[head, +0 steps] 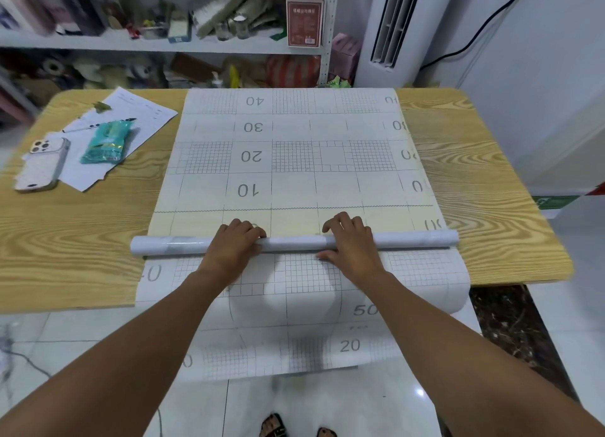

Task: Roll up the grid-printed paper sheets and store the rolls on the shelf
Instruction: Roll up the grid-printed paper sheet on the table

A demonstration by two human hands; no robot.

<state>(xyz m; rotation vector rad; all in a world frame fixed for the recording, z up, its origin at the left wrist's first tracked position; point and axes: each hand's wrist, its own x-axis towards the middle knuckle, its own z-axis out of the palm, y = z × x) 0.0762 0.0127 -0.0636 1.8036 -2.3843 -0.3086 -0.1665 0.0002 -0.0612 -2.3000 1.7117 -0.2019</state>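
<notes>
A grid-printed paper sheet (294, 155) lies flat across the wooden table (75, 233), numbers 10 to 40 printed on it. A thin pale roll (163, 245) of the paper runs left to right near the table's front. My left hand (237, 240) and my right hand (348, 240) both rest on top of the roll, fingers curled over its far side. Another grid sheet (294, 332) hangs over the table's front edge toward the floor. The shelf (163, 43) stands behind the table, crowded with items.
A phone (42, 165), a teal packet (106, 142) and loose white papers (131, 115) lie at the table's left. A red-brown box (303, 20) stands on the shelf. A white air conditioner (399, 27) stands at the back right. Tiled floor lies below.
</notes>
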